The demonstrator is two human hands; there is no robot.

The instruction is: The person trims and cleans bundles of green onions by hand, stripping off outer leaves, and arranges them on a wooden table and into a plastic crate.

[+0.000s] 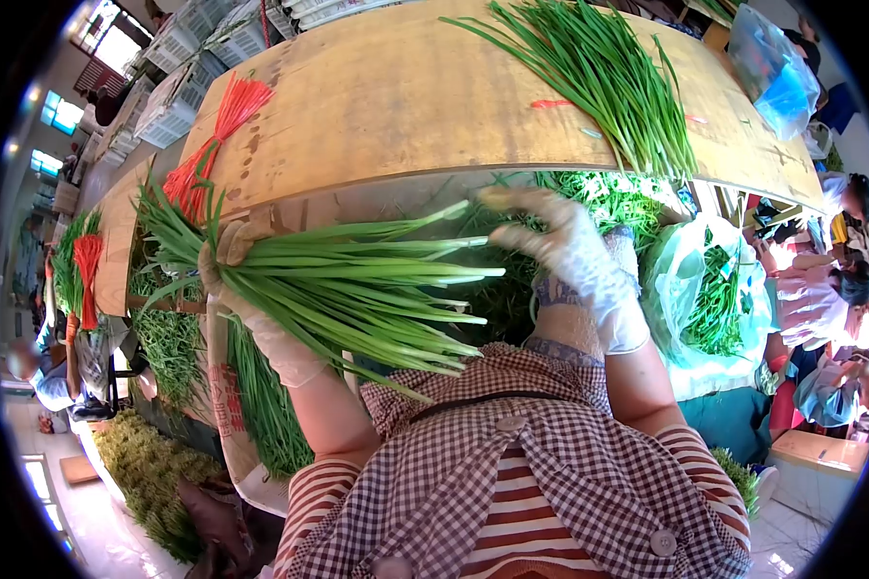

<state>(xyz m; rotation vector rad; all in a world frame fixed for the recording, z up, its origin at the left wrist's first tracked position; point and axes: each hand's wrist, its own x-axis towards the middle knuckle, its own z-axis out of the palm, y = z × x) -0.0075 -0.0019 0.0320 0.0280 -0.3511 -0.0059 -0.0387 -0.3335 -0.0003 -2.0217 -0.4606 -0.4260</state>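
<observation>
My gloved left hand (230, 253) is wrapped round a bunch of garlic chives (367, 275) near its leafy end. The pale stem ends fan out to the right, above my lap. My right hand (584, 253), in a whitish glove, is just beyond those ends. Its fingers are apart with nothing between them, and the fingertips look slightly blurred. Another pile of garlic chives (608, 82) lies across the wooden table, its ends over the near edge. A bundle of red ties (217, 135) hangs at the table's left edge, partly behind the leaves in my left hand.
The wooden table (386, 96) spans the front. A clear plastic bag (671, 280) of greens stands at my right. A sack (234, 425) with more chives is at my left. White crates (174, 106) are stacked at back left. Other people sit at the far right and left.
</observation>
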